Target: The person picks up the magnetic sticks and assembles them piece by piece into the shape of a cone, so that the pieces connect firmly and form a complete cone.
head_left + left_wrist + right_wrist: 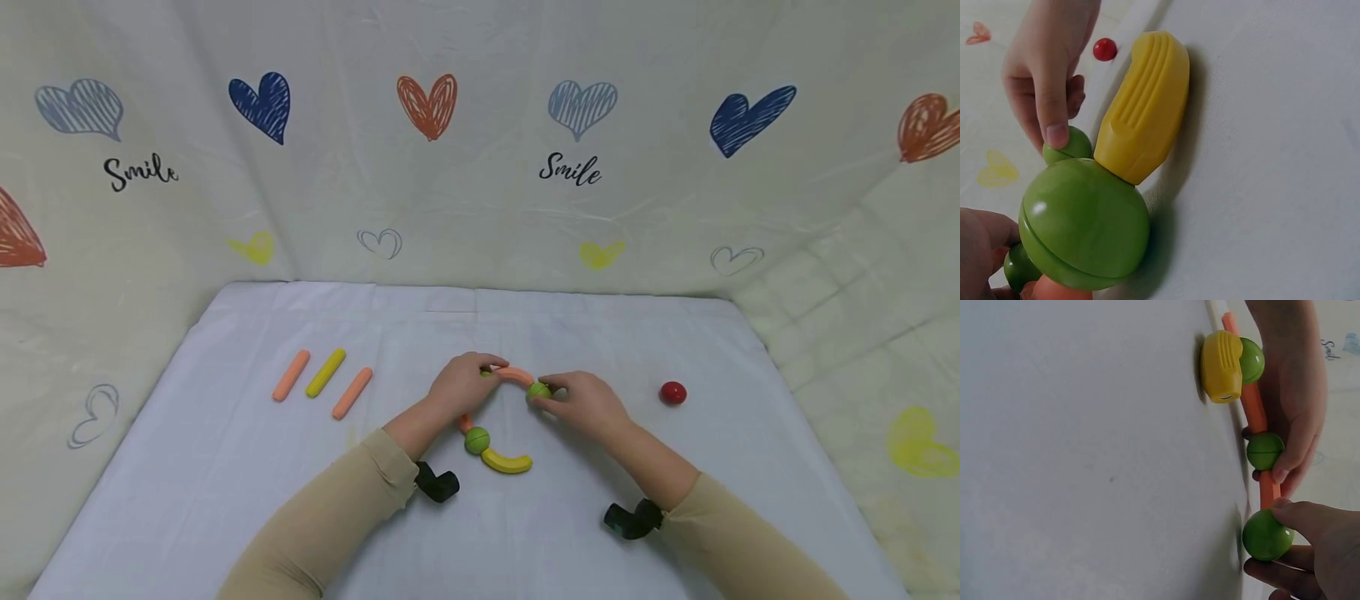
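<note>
A chain of green balls and curved pieces lies on the white cloth. My left hand point(467, 385) pinches its middle green ball point(1265, 451), partly hidden by the fingers in the head view. My right hand point(588, 404) pinches the green ball point(538, 392) at the far right end. An orange curved piece point(516, 375) spans these two balls. From the middle ball, another orange piece point(1253, 407) runs to a third green ball point(477, 440), which no hand touches. Joined to that one is a yellow curved piece point(507, 462), ridged in the left wrist view.
Two orange sticks point(291, 375) point(352, 393) and a yellow stick point(326, 372) lie on the left of the cloth point(225, 500). On the right is a red ball point(672, 393). Behind the table hangs a curtain point(495, 200) printed with hearts.
</note>
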Tool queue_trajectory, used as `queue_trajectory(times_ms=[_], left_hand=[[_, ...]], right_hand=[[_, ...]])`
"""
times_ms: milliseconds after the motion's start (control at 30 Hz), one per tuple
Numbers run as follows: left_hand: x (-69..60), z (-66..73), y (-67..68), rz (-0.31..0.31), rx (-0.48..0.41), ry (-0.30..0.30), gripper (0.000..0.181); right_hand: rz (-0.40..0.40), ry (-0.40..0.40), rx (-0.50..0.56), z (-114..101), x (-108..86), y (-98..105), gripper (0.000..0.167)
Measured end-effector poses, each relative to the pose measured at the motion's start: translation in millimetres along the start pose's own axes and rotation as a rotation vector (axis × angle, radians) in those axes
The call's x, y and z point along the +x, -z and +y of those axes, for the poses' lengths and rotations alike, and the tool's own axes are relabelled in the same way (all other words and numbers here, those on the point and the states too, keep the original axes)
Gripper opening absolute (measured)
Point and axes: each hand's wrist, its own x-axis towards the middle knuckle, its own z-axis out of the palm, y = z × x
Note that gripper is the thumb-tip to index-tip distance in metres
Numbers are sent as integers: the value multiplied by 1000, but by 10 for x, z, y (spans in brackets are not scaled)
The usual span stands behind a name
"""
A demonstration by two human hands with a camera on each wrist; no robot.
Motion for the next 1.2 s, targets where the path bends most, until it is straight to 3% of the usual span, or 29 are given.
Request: queue_trajectory(times_ms=[333,733,1000,1200], left_hand=[[6,-12,0,1,31,-2,29],[-55,-54,64,-78,1,21,38],[-152,-117,106,-94,-35,27,39],[-250,-136,120,-89,-53,65,42]], right_hand=[[-3,-2,23,-3,24,-8,48],[-16,38,1,18,111,-6,47],[-37,94,-5,-36,203,20,44],[-69,139,-8,-60,283,29,42]])
